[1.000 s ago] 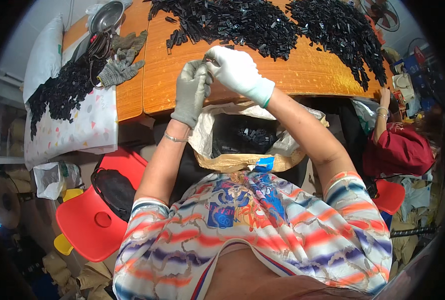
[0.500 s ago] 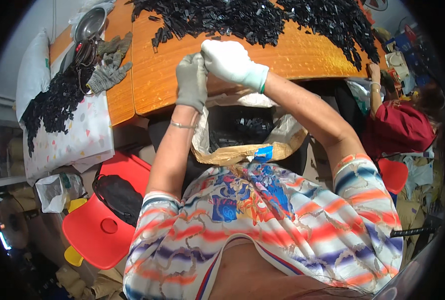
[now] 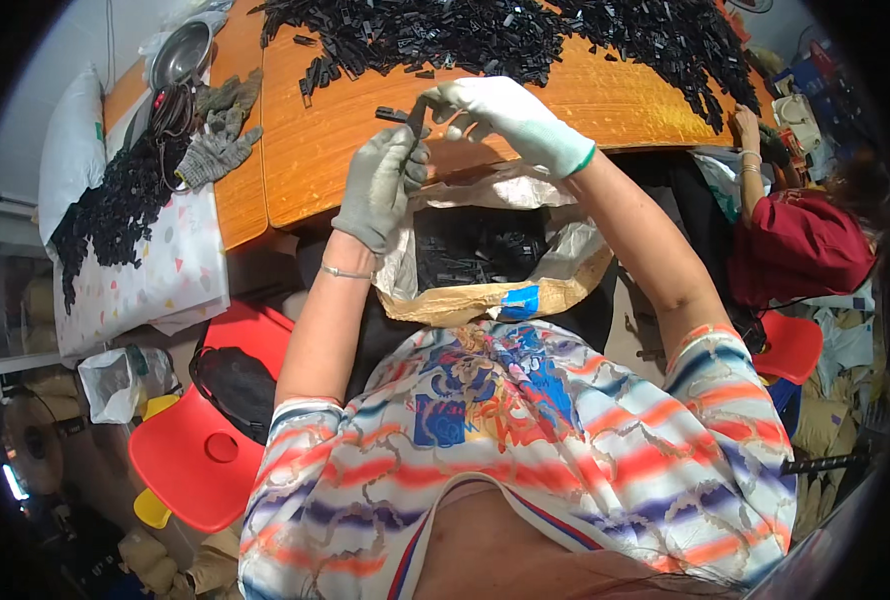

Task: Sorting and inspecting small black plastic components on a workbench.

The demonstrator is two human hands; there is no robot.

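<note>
My left hand (image 3: 377, 185), in a grey glove, is closed around the lower part of a narrow black plastic piece (image 3: 418, 118) above the table's near edge. A second small black piece (image 3: 392, 115) juts out to the left just above its fingers; whether the two are joined I cannot tell. My right hand (image 3: 505, 115), in a white glove with a green cuff, pinches the upper end of the narrow piece, its other fingers curled loosely. Below both hands, an open sack (image 3: 445, 306) in my lap holds more black pieces (image 3: 480, 250).
Black plastic pieces (image 3: 465, 40) lie heaped along the far side of the orange wooden table (image 3: 315, 170). At left are grey work gloves (image 3: 215, 155), a metal bowl (image 3: 180, 52) and another black heap (image 3: 115, 210). A red chair (image 3: 190, 465) stands lower left; a person in dark red (image 3: 803, 248) works at right.
My hands, pressed together before, have drawn slightly apart, and the black pieces now show between them. The left hand has dropped a little and turned its fingers upward.
</note>
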